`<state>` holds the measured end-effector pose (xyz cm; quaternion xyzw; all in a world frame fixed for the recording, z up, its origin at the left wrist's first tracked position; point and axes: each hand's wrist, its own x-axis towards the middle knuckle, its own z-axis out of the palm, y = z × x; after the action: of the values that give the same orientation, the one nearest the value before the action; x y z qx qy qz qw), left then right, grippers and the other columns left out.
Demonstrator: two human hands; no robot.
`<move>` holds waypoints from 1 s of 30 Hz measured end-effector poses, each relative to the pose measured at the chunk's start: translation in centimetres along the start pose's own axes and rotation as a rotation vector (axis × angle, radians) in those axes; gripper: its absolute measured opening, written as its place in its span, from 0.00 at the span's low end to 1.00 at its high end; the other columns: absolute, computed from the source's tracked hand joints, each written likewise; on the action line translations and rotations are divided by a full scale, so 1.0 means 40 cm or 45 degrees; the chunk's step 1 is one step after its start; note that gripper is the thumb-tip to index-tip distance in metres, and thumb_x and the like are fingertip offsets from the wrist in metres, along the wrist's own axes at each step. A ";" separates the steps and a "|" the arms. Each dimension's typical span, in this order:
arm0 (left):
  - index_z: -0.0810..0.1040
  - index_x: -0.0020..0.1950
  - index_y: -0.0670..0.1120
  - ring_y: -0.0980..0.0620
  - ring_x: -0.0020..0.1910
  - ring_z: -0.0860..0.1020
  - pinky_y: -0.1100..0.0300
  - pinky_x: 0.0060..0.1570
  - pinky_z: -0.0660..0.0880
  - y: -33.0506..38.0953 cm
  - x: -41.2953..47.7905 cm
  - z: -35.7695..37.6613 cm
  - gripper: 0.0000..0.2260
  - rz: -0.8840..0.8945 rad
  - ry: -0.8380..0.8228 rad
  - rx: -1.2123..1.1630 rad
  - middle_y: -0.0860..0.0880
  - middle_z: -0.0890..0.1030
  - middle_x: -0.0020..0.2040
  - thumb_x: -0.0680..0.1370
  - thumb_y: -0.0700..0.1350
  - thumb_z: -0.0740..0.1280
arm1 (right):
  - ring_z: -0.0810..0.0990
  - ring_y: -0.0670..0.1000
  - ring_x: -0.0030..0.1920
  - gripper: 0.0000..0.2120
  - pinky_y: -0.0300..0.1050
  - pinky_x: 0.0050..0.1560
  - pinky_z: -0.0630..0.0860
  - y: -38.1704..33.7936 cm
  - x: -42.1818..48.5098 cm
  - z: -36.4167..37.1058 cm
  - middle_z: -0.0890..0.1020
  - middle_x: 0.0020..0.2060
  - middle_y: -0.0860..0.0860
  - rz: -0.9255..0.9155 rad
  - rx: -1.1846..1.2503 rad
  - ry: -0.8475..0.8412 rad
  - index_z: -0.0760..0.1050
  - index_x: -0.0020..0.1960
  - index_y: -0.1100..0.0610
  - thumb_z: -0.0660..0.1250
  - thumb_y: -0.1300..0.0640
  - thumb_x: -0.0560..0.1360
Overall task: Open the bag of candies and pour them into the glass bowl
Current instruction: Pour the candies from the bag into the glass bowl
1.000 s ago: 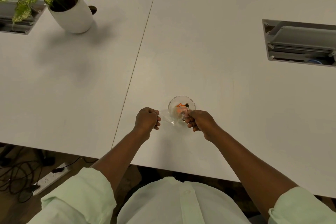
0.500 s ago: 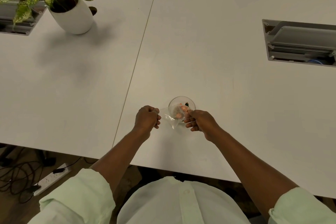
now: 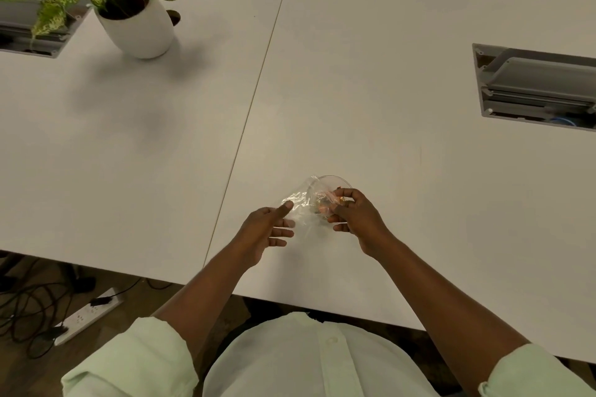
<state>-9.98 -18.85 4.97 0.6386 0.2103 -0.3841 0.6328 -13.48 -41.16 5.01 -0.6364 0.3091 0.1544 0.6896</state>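
A clear plastic candy bag (image 3: pixel 301 203) is held above the white bench (image 3: pixel 387 138), at 6 o'clock in the view, overlapping the small glass bowl (image 3: pixel 335 182). The end holding the orange candies (image 3: pixel 324 208) is pinched by the fingers of the right hand (image 3: pixel 354 214). The left hand (image 3: pixel 264 229) is spread loose, its thumb touching the bag's empty end. A potted plant (image 3: pixel 135 19) stands at 10 o'clock.

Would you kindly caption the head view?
Right hand grips clear candy bag over glass bowl; left hand open beside it.
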 end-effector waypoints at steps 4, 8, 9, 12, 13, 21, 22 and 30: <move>0.79 0.55 0.40 0.45 0.43 0.85 0.54 0.42 0.79 -0.016 -0.007 -0.043 0.15 0.002 -0.122 -0.048 0.42 0.86 0.48 0.75 0.49 0.74 | 0.83 0.52 0.42 0.14 0.44 0.40 0.80 -0.009 0.002 0.051 0.84 0.47 0.54 -0.027 0.009 -0.043 0.74 0.62 0.54 0.68 0.63 0.78; 0.80 0.51 0.41 0.46 0.41 0.83 0.55 0.40 0.79 -0.023 -0.013 -0.087 0.07 0.036 -0.145 -0.031 0.42 0.85 0.45 0.76 0.41 0.73 | 0.83 0.50 0.41 0.12 0.41 0.39 0.81 -0.020 0.010 0.091 0.86 0.45 0.53 0.008 0.000 -0.095 0.77 0.60 0.55 0.69 0.61 0.78; 0.80 0.51 0.41 0.47 0.40 0.82 0.56 0.40 0.79 -0.024 -0.015 -0.101 0.06 0.043 -0.132 -0.040 0.42 0.84 0.44 0.76 0.40 0.73 | 0.83 0.49 0.41 0.10 0.41 0.39 0.80 -0.023 0.013 0.103 0.86 0.45 0.52 0.019 -0.026 -0.100 0.78 0.60 0.56 0.69 0.60 0.78; 0.80 0.48 0.41 0.47 0.37 0.82 0.56 0.38 0.79 -0.028 -0.021 -0.152 0.04 0.048 -0.055 -0.087 0.42 0.83 0.41 0.75 0.38 0.73 | 0.83 0.49 0.40 0.08 0.40 0.37 0.80 -0.029 0.025 0.146 0.85 0.44 0.54 0.035 -0.137 -0.096 0.80 0.56 0.61 0.69 0.60 0.79; 0.80 0.47 0.41 0.47 0.37 0.82 0.56 0.37 0.79 -0.031 -0.023 -0.173 0.04 0.046 -0.031 -0.108 0.42 0.83 0.41 0.75 0.38 0.73 | 0.83 0.49 0.40 0.08 0.40 0.37 0.80 -0.031 0.031 0.167 0.85 0.44 0.55 0.040 -0.163 -0.090 0.80 0.56 0.62 0.69 0.60 0.79; 0.81 0.55 0.41 0.47 0.41 0.82 0.54 0.41 0.79 -0.049 -0.037 -0.297 0.13 -0.017 -0.004 -0.105 0.44 0.84 0.44 0.75 0.47 0.75 | 0.84 0.52 0.41 0.07 0.42 0.37 0.82 -0.056 0.075 0.333 0.86 0.44 0.55 0.107 -0.205 -0.134 0.79 0.55 0.62 0.67 0.60 0.79; 0.81 0.53 0.40 0.48 0.40 0.82 0.54 0.41 0.78 -0.052 -0.037 -0.319 0.12 -0.019 0.024 -0.119 0.44 0.84 0.43 0.75 0.46 0.74 | 0.84 0.51 0.41 0.06 0.42 0.37 0.82 -0.059 0.084 0.361 0.86 0.43 0.55 0.110 -0.230 -0.143 0.80 0.54 0.61 0.68 0.60 0.79; 0.79 0.47 0.40 0.46 0.38 0.80 0.54 0.38 0.76 -0.074 -0.033 -0.474 0.07 -0.104 0.246 -0.218 0.42 0.82 0.42 0.77 0.43 0.73 | 0.83 0.50 0.40 0.04 0.46 0.40 0.81 -0.065 0.170 0.577 0.85 0.44 0.52 0.010 -0.618 -0.178 0.81 0.45 0.57 0.69 0.57 0.76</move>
<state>-8.78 0.14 2.22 0.6072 0.3280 -0.3270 0.6456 -1.40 -20.31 2.79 -0.7698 0.2170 0.2705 0.5358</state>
